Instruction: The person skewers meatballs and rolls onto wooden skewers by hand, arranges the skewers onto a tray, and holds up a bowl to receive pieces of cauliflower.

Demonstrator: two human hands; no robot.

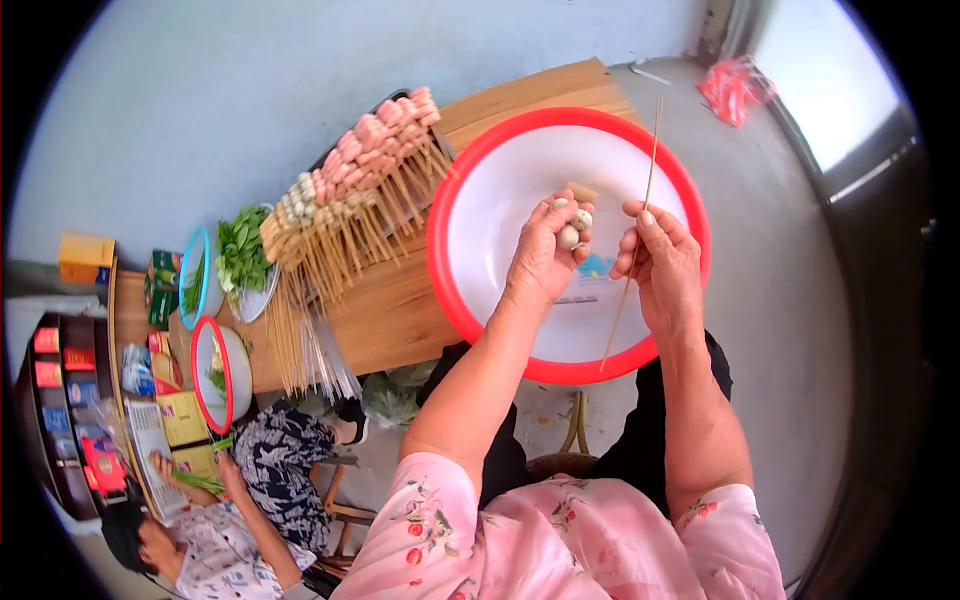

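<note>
You hold a few small pale round balls (572,228) bunched at your left fingertips, above the white, red-rimmed basin. A thin bamboo skewer (632,262) stands just right of them, tilted, its far tip up and near end low.

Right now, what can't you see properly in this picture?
Head view only:
- Left hand: its fingers hide part of the small balls, so no exact count.
- Skewer: its middle is hidden inside the right hand.
- Label in the basin: covered by both hands, too blurred to read.
- Boxes at the left edge: too small and bent by the lens to read.
</note>
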